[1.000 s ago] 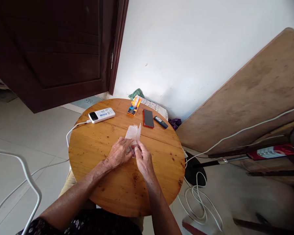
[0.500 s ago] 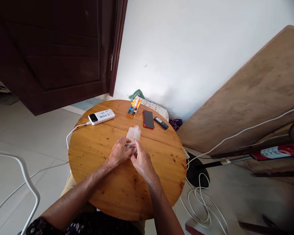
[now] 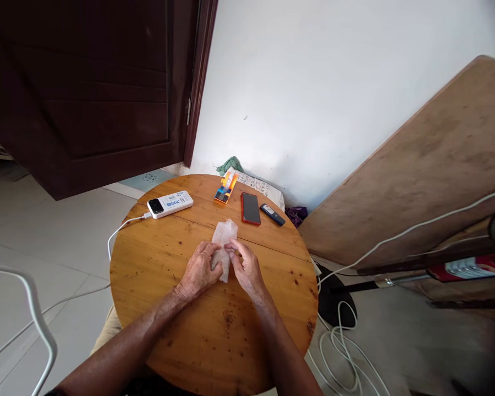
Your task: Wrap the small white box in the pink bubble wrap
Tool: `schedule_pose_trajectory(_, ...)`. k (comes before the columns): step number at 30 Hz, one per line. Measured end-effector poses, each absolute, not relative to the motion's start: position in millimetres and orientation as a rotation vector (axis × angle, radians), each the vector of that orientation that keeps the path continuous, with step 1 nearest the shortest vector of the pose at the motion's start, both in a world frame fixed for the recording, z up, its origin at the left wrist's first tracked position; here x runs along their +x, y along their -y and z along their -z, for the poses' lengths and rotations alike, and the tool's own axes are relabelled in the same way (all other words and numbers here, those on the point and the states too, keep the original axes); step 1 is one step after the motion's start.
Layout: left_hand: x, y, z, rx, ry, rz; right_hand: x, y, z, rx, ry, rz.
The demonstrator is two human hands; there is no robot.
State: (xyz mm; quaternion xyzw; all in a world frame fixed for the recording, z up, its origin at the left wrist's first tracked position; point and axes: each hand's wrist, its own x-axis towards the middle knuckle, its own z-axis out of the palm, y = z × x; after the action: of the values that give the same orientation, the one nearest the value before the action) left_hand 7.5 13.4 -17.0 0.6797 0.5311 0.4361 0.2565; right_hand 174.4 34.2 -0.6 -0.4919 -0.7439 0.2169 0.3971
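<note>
A small crinkled clear plastic bag (image 3: 224,243) lies on the round wooden table (image 3: 157,264), near its middle. My left hand (image 3: 200,269) rests on the bag's left side with curled fingers pinching its edge. My right hand (image 3: 246,268) pinches the bag's right side between thumb and fingertips. The two hands almost touch over the bag, whose upper part sticks out beyond the fingers.
At the table's far side lie a white power bank (image 3: 170,203) with a white cable (image 3: 119,226), an orange packet (image 3: 226,188), a red-edged phone (image 3: 251,208) and a small dark device (image 3: 272,214). A wooden board (image 3: 416,165) leans at right; cables (image 3: 338,346) coil on the floor.
The bag, earlier raised between the fingertips, now lies flatter on the table with both hands pressed on it. The view has shifted slightly.
</note>
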Motion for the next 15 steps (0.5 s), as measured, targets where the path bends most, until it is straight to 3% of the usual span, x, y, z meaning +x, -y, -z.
schedule_pose_trajectory(9,5,-11,5,2.255,-1.296,-1.167,177,-46,5,-1.218,1.994,-0.586)
schedule_pose_trajectory(15,7,-13,12,2.243,-1.261,-1.217,181,-50,2,-1.339,1.625,-0.661)
